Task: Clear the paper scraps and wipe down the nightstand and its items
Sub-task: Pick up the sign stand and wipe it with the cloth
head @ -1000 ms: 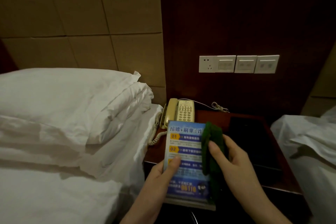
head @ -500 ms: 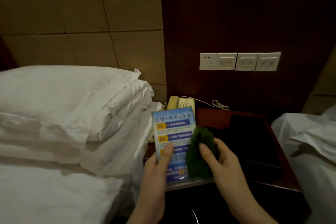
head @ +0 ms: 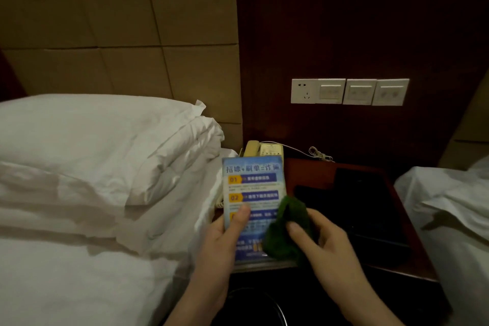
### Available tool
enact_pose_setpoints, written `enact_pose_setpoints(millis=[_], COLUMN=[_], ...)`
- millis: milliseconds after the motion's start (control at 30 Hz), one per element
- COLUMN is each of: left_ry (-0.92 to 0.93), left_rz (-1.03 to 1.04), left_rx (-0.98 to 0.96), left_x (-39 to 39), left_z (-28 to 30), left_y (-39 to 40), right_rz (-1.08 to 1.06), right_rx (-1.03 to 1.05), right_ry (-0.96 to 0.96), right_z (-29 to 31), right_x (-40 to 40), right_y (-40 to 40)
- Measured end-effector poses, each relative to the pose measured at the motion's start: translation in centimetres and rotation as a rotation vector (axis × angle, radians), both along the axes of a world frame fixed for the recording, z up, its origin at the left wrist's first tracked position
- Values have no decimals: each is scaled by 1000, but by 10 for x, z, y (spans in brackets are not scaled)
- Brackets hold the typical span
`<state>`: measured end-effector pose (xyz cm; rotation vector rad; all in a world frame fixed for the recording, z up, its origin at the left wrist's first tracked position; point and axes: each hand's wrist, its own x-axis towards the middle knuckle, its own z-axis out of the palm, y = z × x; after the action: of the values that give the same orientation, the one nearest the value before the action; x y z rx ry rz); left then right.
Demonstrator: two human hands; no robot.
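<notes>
Two hands work in front of the nightstand (head: pixel 312 169). Left of the nightstand lie white pillows (head: pixel 105 145) on a bed (head: pixel 66 272). The left hand (head: pixel 222 243) grips a blue sign card (head: pixel 254 188) by its left edge, thumb on the front. The card stands up over the near left corner of the nightstand. Behind the card, at the back left of the nightstand, sits a cream phone (head: pixel 264 149). The right hand (head: pixel 328 249) pinches a green cloth (head: pixel 287 230) and presses it on the lower right part of the card. A black tray (head: pixel 370 206) lies on the nightstand, right of the card. White wall switches (head: pixel 349 91) hang above the nightstand. White bedding (head: pixel 449 219) lies to its right.
</notes>
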<state>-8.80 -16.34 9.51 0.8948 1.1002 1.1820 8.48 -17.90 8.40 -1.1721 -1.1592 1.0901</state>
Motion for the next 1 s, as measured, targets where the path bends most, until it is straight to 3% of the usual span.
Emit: enact_pose_setpoints(millis=[167, 367, 567, 733, 833, 933, 1000], left_ry=[-12, -107, -151, -408, -558, -729, -738], left_rz=[-218, 62, 4, -173, -250, -310, -369], left_rx=[-59, -89, -143, -303, -303, -439, -465], left_x=[5, 1, 12, 11, 16, 16, 16], left_z=[-2, 0, -5, -14, -13, -8, -7], left_y=[-8, 7, -3, -6, -14, -16, -21], right_rz=[-128, 91, -12, -103, -119, -203, -262], right_rx=[54, 17, -26, -107, -103, -17, 125], right_ry=[58, -115, 23, 102, 138, 23, -210], right_z=[29, 14, -2, -9, -11, -17, -20], right_x=[19, 13, 7, 18, 13, 6, 4], right_y=[19, -3, -11, -2, -1, -4, -9])
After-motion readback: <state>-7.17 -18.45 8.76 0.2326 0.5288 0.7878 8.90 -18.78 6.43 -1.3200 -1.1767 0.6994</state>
